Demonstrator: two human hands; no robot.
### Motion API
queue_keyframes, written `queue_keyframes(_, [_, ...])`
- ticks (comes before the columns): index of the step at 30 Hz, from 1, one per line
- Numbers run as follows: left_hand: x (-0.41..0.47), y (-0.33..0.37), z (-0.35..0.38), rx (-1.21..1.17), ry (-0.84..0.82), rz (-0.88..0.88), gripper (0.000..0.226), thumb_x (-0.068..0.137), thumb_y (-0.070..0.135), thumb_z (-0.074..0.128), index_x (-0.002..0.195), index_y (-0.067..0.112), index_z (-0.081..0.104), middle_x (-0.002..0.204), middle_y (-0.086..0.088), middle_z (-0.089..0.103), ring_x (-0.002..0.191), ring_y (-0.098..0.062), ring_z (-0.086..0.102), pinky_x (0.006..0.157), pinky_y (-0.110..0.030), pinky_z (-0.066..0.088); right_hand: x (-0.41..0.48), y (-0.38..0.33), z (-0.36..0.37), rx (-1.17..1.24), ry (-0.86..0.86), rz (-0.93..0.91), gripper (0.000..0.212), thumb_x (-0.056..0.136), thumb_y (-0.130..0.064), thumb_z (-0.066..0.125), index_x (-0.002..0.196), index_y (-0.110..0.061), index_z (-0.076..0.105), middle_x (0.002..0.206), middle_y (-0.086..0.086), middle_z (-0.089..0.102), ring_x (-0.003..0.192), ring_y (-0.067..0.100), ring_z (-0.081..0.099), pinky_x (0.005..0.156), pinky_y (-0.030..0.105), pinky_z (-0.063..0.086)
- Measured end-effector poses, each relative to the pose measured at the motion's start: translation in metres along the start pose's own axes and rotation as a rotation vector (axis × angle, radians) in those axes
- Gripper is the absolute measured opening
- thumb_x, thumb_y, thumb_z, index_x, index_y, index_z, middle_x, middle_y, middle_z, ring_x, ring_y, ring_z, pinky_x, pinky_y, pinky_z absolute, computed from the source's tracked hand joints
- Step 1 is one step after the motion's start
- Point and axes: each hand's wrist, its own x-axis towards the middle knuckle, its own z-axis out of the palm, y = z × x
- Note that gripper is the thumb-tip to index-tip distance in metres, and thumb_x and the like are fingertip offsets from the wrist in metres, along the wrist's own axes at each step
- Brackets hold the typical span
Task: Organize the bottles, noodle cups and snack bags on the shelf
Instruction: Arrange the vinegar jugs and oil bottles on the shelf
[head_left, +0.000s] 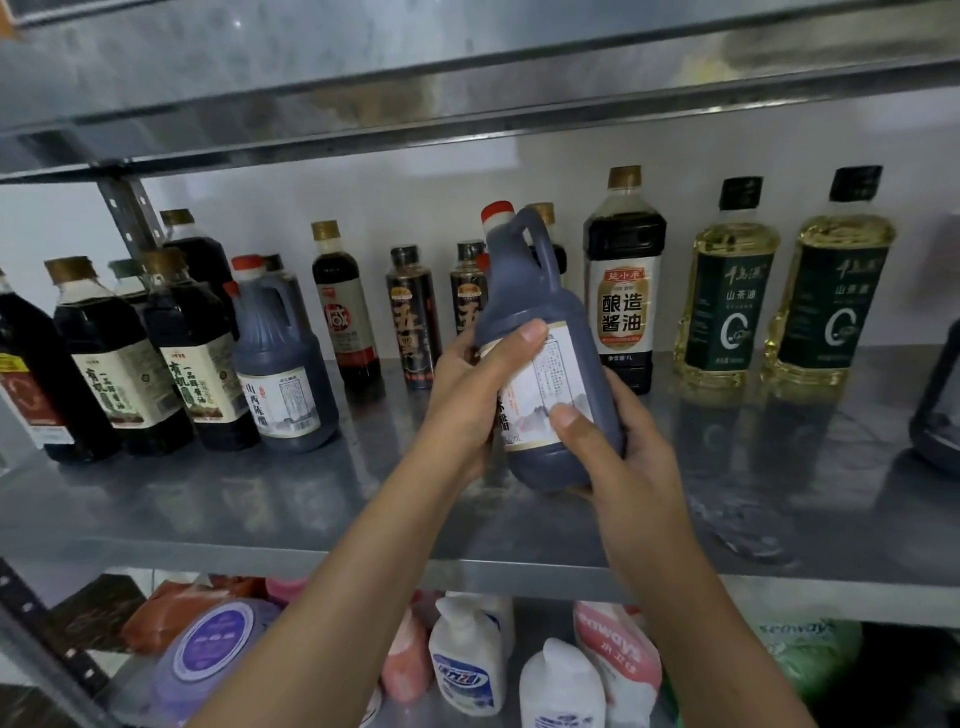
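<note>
Above the middle of the steel shelf (311, 499), the left hand (467, 395) and the right hand (623, 452) both grasp one dark vinegar jug (524, 291). The left wraps its left side with the thumb laid across the white label. The right cups the lower right side near the base, with the thumb pressed on the label's bottom edge. The jug is tilted, its red cap leaning up and to the left, its handle turned to the right. Just behind it stand two slim black bottles (413, 317) and, to the right, a tall soy sauce bottle (623, 291). Farther right are two yellow oil bottles (727, 291) side by side. At the left a matching red-capped jug (280, 364) stands upright beside a cluster of brown-capped soy bottles (197, 358). On the level below lie white pump bottles (467, 660), a pink pouch (618, 660) and a purple pouch (218, 644).
</note>
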Motion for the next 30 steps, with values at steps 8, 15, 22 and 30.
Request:
queue_keyframes(8, [0.001,-0.002,0.0,0.029,-0.023,0.0,0.041,0.073,0.022,0.076,0.111,0.01,0.066,0.098,-0.012,0.076,0.09,-0.025,0.073,0.077,-0.036,0.06,-0.004,0.001,0.0,0.022,-0.009,0.006,0.052,0.073,-0.039,0.07,0.124,-0.042,0.057,0.111,-0.02,0.072,0.102,0.0,0.069,0.08,0.018,0.056])
queue_keyframes(15, [0.001,-0.005,0.005,0.074,0.077,-0.023,0.066,0.067,0.022,0.086,0.126,0.009,0.06,0.108,-0.013,0.076,0.098,-0.03,0.074,0.09,-0.046,0.059,-0.01,0.016,0.006,-0.52,0.095,-0.121,0.077,0.082,-0.043,0.075,0.146,-0.043,0.03,0.144,-0.014,0.043,0.129,0.0,0.049,0.097,0.02,0.048])
queue_keyframes(22, [0.002,0.001,0.017,0.142,0.269,-0.011,0.064,0.07,0.019,0.089,0.126,0.017,0.058,0.106,-0.001,0.075,0.085,-0.014,0.075,0.07,-0.028,0.062,-0.008,0.021,0.024,-1.005,0.167,-0.205,0.111,0.075,-0.049,0.078,0.156,-0.029,0.004,0.15,0.003,0.027,0.135,0.024,0.038,0.104,0.041,0.046])
queue_keyframes(30, [-0.005,0.029,-0.011,0.22,0.006,-0.095,0.043,0.087,0.032,0.074,0.125,0.017,0.063,0.112,-0.004,0.076,0.099,-0.017,0.074,0.078,-0.026,0.059,0.002,0.013,0.02,-0.179,0.099,0.009,0.068,0.078,-0.023,0.083,0.136,-0.035,0.05,0.114,-0.021,0.067,0.104,-0.007,0.064,0.082,0.013,0.054])
